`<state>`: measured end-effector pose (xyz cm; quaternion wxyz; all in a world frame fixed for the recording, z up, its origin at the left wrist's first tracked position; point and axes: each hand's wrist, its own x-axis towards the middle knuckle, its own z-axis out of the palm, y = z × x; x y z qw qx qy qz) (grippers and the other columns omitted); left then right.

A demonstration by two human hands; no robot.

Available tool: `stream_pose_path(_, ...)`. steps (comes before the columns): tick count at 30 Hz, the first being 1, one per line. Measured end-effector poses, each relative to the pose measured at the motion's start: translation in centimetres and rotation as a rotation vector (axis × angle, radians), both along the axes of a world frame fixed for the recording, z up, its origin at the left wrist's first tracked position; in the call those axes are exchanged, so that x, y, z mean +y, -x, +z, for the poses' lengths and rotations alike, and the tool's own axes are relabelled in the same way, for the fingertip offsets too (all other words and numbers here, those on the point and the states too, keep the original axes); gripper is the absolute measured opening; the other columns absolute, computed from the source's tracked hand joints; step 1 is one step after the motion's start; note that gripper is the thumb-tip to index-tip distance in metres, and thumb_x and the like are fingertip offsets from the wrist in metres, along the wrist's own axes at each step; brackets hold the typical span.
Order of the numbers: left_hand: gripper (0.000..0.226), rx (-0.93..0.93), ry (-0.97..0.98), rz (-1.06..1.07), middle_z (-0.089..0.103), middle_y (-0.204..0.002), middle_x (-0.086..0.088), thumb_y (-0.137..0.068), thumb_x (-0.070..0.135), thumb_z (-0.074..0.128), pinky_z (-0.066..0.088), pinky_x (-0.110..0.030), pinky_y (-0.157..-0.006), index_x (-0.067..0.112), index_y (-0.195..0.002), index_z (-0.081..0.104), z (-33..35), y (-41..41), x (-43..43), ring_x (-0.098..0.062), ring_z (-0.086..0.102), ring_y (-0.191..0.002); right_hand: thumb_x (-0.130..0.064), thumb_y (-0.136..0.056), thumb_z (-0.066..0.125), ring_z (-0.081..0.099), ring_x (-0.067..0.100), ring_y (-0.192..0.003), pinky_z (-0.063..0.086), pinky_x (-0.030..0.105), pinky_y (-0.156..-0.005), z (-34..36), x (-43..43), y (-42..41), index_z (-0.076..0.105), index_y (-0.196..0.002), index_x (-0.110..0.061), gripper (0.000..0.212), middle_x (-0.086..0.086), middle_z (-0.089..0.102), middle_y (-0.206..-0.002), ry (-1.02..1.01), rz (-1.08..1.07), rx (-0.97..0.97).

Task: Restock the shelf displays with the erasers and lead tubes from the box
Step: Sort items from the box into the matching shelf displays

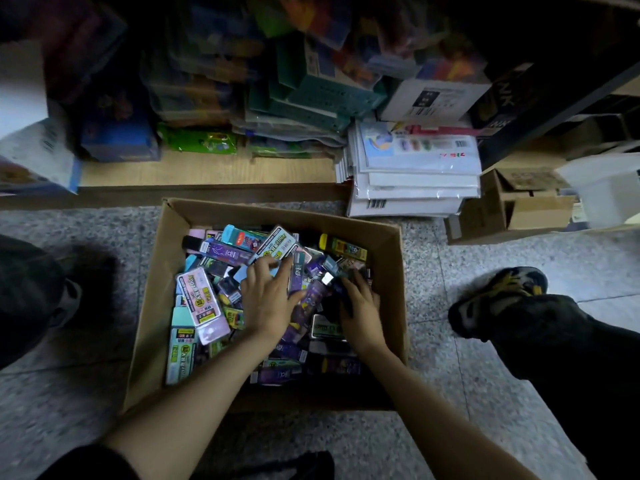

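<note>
The cardboard box [166,271] stood open on the speckled floor [450,393], directly in front of a low wooden shelf [207,171]; it was filled with a loose heap of small packaged items, among them a pink pack [203,303] at the left and a yellow-capped pack [343,247] near the far right corner. Both hands were inside the box; the left hand [266,296] lay palm down on the heap with fingers spread, grasping nothing visible; the right hand [360,306] rested just beside it, its fingers curled among dark purple packs [308,299]; whether it gripped one could not be determined. A stack of white packets [415,168] lay on the shelf at the right.
</note>
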<state>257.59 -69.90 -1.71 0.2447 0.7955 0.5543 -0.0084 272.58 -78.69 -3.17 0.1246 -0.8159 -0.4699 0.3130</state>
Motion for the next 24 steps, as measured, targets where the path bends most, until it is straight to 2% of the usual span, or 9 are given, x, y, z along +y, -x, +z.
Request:
stream_pose_path(4,0.06,-0.049,0.037,-0.089,0.042,-0.125,-0.009,-0.085,0.028,0.067,0.042,-0.037,-0.088,0.02,-0.139,0.042,0.0,1.3,0.4,-0.027,0.043,-0.115,0.004,-0.079,0.064,0.039,0.024,-0.128,0.021,0.01,-0.102,0.3,-0.2,0.1,0.037,-0.139,-0.007,0.066,0.012,0.039,-0.138,-0.127,-0.268,0.231)
stream_pose_path(7,0.045,-0.065,0.05,-0.059,0.046,-0.115,-0.012,-0.083,0.025,0.07,0.046,-0.036,-0.081,0.008,-0.121,0.052,0.0,2.2,0.2,-0.028,0.051,-0.103,0.002,-0.079,0.068,0.045,0.022,-0.119,0.024,-0.001,-0.09,0.2,0.1,-0.1,0.037,-0.135,-0.002,0.064,0.016,0.037,-0.132,-0.111,-0.441,0.272)
stream_pose_path(9,0.035,-0.087,0.052,-0.004,0.048,-0.104,-0.011,-0.082,0.027,0.071,0.044,-0.031,-0.071,0.006,-0.105,0.054,0.1,2.8,-0.5,-0.026,0.054,-0.088,-0.004,-0.081,0.068,0.044,0.027,-0.122,0.025,0.008,-0.095,-0.1,0.1,-0.1,0.04,-0.136,-0.004,0.061,0.017,0.041,-0.133,-0.066,-0.42,0.242)
stream_pose_path(12,0.031,-0.059,0.053,-0.007,0.05,-0.098,-0.009,-0.085,0.033,0.066,0.041,-0.031,-0.067,0.007,-0.098,0.055,0.1,3.3,-2.0,-0.025,0.054,-0.082,-0.014,-0.084,0.065,0.038,0.033,-0.123,0.026,0.028,-0.099,-0.4,-0.2,-0.1,0.045,-0.131,-0.01,0.051,0.015,0.045,-0.132,-0.023,-0.235,0.084)
stream_pose_path(16,0.044,0.137,-0.015,-0.099,0.055,-0.103,-0.008,-0.086,0.051,0.055,0.038,-0.037,-0.083,0.013,-0.107,0.056,-0.1,2.9,-4.0,-0.027,0.051,-0.099,-0.014,-0.085,0.065,0.029,0.027,-0.13,0.028,0.03,-0.102,-0.4,-0.6,0.3,0.04,-0.132,-0.014,0.053,0.01,0.044,-0.136,-0.042,-0.252,0.183)
stream_pose_path(20,0.067,0.256,-0.03,-0.133,0.054,-0.108,-0.005,-0.08,0.071,0.044,0.034,-0.036,-0.089,0.012,-0.112,0.054,-0.2,1.5,-4.7,-0.024,0.047,-0.103,-0.019,-0.084,0.067,0.027,0.03,-0.129,0.027,0.034,-0.105,-0.5,-0.5,0.1,0.031,-0.14,-0.008,0.067,0.013,0.041,-0.141,-0.003,-0.27,0.131)
stream_pose_path(24,0.064,0.302,-0.011,-0.066,0.052,-0.111,-0.003,-0.078,0.068,0.05,0.033,-0.033,-0.087,0.014,-0.113,0.051,-0.3,-0.4,-5.0,-0.022,0.044,-0.106,-0.02,-0.083,0.068,0.029,0.035,-0.127,0.024,0.034,-0.104,-0.4,0.2,-0.7,0.028,-0.142,-0.007,0.073,0.014,0.037,-0.143,0.064,-0.219,0.107)
